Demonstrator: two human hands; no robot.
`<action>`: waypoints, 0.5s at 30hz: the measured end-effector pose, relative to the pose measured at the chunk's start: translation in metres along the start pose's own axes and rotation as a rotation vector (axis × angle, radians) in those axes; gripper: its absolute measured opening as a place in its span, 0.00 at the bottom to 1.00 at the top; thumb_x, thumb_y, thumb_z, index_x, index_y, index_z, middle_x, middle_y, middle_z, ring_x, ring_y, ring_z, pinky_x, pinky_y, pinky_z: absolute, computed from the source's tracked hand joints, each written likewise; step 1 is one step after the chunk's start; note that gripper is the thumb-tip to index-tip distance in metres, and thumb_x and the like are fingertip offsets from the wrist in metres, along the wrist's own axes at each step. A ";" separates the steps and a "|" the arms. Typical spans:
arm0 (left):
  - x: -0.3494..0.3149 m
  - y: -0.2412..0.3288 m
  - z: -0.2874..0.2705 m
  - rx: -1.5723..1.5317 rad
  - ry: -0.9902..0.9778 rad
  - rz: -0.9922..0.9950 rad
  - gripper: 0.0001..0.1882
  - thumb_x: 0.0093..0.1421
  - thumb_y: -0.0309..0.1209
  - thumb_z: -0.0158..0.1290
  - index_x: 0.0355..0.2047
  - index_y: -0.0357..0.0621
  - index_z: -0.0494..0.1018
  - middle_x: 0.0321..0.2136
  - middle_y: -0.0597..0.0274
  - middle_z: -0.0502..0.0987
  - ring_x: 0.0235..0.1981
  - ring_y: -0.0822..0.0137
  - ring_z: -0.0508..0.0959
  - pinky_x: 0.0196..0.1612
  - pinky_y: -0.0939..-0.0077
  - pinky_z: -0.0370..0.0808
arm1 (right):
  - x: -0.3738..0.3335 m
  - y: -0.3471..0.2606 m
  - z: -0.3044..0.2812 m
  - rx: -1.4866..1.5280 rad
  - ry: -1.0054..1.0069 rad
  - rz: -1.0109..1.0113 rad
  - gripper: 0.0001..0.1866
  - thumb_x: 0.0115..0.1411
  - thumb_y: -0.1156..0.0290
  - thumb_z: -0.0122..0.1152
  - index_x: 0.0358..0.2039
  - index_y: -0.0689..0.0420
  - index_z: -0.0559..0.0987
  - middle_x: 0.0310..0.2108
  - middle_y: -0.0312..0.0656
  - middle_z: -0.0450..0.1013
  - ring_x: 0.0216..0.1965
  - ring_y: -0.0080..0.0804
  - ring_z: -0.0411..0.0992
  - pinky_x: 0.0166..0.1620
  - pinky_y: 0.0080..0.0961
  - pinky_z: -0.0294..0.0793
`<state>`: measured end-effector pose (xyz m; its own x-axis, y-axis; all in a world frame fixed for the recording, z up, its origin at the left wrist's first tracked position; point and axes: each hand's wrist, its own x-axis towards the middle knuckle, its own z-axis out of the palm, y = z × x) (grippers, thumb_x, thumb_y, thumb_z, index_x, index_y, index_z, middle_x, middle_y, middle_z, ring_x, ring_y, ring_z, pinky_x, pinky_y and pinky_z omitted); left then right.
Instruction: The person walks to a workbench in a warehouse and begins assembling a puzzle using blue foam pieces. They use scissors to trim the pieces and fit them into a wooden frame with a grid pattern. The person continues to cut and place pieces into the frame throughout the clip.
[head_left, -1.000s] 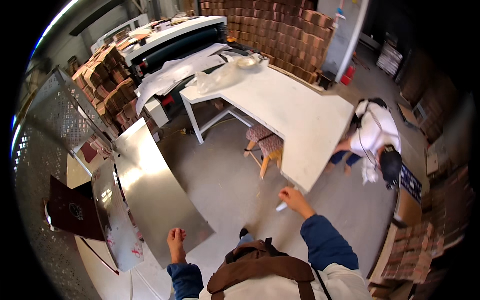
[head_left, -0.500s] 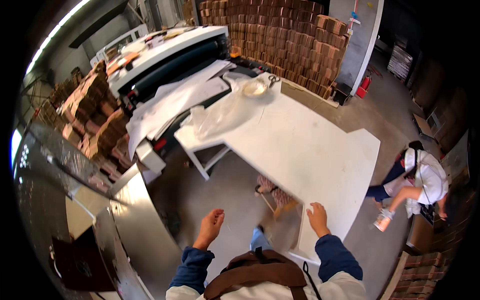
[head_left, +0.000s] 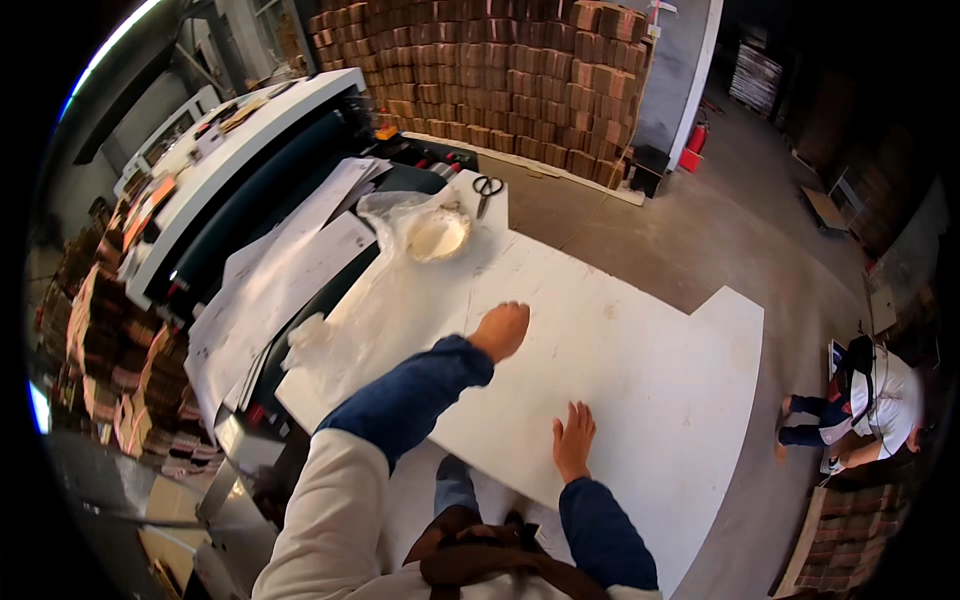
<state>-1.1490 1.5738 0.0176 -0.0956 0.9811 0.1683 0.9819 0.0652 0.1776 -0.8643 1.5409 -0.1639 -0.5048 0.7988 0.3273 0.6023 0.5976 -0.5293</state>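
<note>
Hands: left hand (head_left: pixel 501 330), right hand (head_left: pixel 573 441) on white table (head_left: pixel 680 380); bowl (head_left: pixel 437 234) holds pale powder.

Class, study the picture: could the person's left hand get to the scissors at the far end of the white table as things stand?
Probably yes. The left hand is stretched over the table, and only clear plastic sheet and a shallow bowl lie beside the way to the scissors. It may take a lean forward.

light: bright daylight upper left | corners: dark vignette | edges: fisheye-bent | focus: sharp
</note>
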 end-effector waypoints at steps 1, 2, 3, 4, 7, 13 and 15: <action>0.045 -0.022 0.013 0.041 0.031 -0.027 0.09 0.63 0.26 0.48 0.38 0.34 0.75 0.35 0.42 0.80 0.38 0.46 0.82 0.40 0.56 0.81 | 0.004 0.005 0.005 -0.016 -0.009 0.049 0.27 0.68 0.61 0.58 0.64 0.59 0.67 0.66 0.53 0.62 0.68 0.56 0.56 0.68 0.59 0.53; 0.084 -0.044 0.027 0.083 0.053 -0.058 0.09 0.62 0.25 0.47 0.37 0.35 0.76 0.35 0.43 0.80 0.38 0.48 0.82 0.39 0.56 0.82 | 0.003 0.005 0.006 -0.058 -0.049 0.081 0.28 0.67 0.61 0.59 0.64 0.58 0.67 0.66 0.53 0.61 0.69 0.56 0.55 0.68 0.59 0.52; 0.120 -0.071 0.045 0.141 0.075 -0.104 0.09 0.63 0.25 0.47 0.37 0.36 0.77 0.35 0.43 0.81 0.38 0.49 0.83 0.38 0.57 0.82 | 0.000 0.004 0.007 -0.100 -0.090 0.114 0.29 0.66 0.61 0.59 0.64 0.58 0.67 0.66 0.52 0.61 0.69 0.56 0.55 0.68 0.59 0.52; 0.160 -0.103 0.060 0.206 0.102 -0.148 0.10 0.64 0.25 0.46 0.36 0.37 0.77 0.35 0.44 0.81 0.39 0.51 0.83 0.38 0.58 0.83 | 0.005 0.001 0.010 -0.137 -0.125 0.147 0.30 0.65 0.60 0.60 0.64 0.58 0.67 0.66 0.52 0.61 0.69 0.56 0.55 0.68 0.59 0.52; 0.254 -0.195 0.101 0.281 0.098 -0.292 0.09 0.63 0.27 0.48 0.35 0.39 0.79 0.35 0.48 0.82 0.39 0.52 0.84 0.39 0.60 0.82 | 0.001 -0.001 0.009 -0.152 -0.177 0.181 0.32 0.62 0.59 0.62 0.64 0.58 0.67 0.67 0.51 0.61 0.69 0.55 0.55 0.69 0.61 0.50; 0.356 -0.329 0.159 0.258 -0.034 -0.519 0.11 0.62 0.28 0.50 0.37 0.38 0.82 0.38 0.47 0.84 0.41 0.49 0.85 0.43 0.57 0.83 | 0.001 -0.003 0.007 -0.186 -0.294 0.313 0.34 0.59 0.55 0.65 0.63 0.57 0.68 0.68 0.49 0.58 0.70 0.53 0.53 0.69 0.62 0.49; 0.362 -0.383 0.167 0.262 -0.065 -0.629 0.13 0.62 0.29 0.50 0.39 0.39 0.82 0.39 0.47 0.84 0.42 0.50 0.85 0.44 0.57 0.82 | 0.006 -0.008 0.005 -0.185 -0.304 0.315 0.34 0.59 0.55 0.65 0.62 0.56 0.70 0.68 0.48 0.59 0.70 0.53 0.53 0.69 0.61 0.49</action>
<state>-1.5321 1.9347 -0.1515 -0.6586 0.7508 0.0502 0.7510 0.6600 -0.0188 -0.8756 1.5405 -0.1618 -0.4217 0.9027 -0.0850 0.8409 0.3543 -0.4091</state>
